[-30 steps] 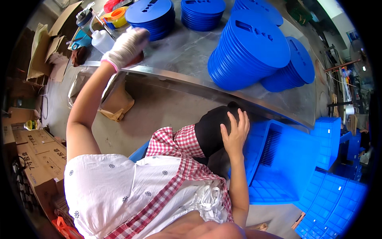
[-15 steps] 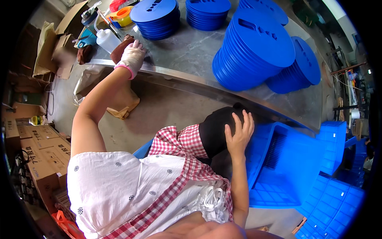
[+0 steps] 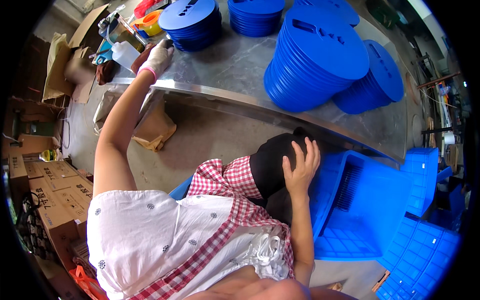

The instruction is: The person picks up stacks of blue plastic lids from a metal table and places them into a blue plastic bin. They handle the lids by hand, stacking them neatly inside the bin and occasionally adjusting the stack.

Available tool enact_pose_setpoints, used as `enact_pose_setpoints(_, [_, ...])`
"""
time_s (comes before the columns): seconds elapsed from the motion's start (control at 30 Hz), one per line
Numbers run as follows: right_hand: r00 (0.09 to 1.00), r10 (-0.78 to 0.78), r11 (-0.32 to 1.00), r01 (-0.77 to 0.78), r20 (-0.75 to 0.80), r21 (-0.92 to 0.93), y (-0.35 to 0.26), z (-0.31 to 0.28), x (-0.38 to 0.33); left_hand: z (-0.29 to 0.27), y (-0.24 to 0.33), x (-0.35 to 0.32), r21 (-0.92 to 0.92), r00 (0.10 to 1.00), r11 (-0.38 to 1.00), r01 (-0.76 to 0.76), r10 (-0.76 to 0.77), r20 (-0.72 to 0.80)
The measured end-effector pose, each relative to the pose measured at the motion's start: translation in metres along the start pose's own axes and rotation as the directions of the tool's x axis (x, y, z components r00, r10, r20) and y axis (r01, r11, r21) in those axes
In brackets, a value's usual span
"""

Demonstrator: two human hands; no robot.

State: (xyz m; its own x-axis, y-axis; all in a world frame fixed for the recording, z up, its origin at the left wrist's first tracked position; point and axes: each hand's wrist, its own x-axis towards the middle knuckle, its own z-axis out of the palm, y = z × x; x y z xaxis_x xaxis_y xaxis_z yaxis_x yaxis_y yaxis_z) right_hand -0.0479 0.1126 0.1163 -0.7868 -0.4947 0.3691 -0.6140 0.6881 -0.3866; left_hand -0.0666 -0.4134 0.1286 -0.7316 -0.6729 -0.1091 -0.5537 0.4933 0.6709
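Observation:
My left hand, in a white glove with a pink cuff, is closed on a brown cloth at the left end of the metal table. Something dark shows at its fingertips, too small to name. Beside it stands a white squeeze bottle with a thin bent spout. My bare right hand rests over the black-clad knee, fingers spread and holding nothing. Stacks of round blue plastic discs with cut-outs stand on the table, among them a tall stack and a left stack.
A large blue plastic crate lies to my right, its open side showing, with more blue crates beyond. Tape rolls and tools crowd the table's far left corner. Cardboard boxes are stacked at left. A brown paper bag hangs below the table edge.
My left hand and the brown cloth have moved farther over the table and slightly left. My right hand has stayed in place.

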Motion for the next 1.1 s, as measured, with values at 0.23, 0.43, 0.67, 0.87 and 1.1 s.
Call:
enact_pose_setpoints(0.23, [0.999, -0.024, 1.000, 0.024, 0.022, 0.002, -0.003, 0.002, 0.003, 0.026, -0.042, 0.041, -0.804, 0.973, 0.556, 0.212, -0.200, 0.118])
enact_pose_setpoints(0.43, [0.999, -0.031, 0.999, 0.031, 0.017, 0.012, -0.003, 0.003, 0.002, 0.034, -0.031, 0.065, -0.795, 0.803, 0.426, 0.433, -0.583, 0.124])
enact_pose_setpoints(0.67, [0.999, -0.032, 0.999, 0.032, 0.006, 0.024, -0.003, 0.002, 0.002, 0.014, -0.043, 0.065, 0.731, 0.934, 0.583, -0.354, 0.267, 0.239])
enact_pose_setpoints(0.87, [1.000, -0.016, 1.000, 0.016, -0.010, 0.001, 0.000, 0.001, 0.000, 0.046, -0.058, 0.093, 0.708, 0.956, 0.644, -0.291, 0.217, 0.196])
enact_pose_setpoints(1.1, [1.000, -0.018, 0.999, 0.019, -0.022, 0.038, -0.001, 0.001, -0.002, 0.071, -0.141, 0.167, -0.658, 0.713, 0.286, 0.696, -0.379, 0.590])
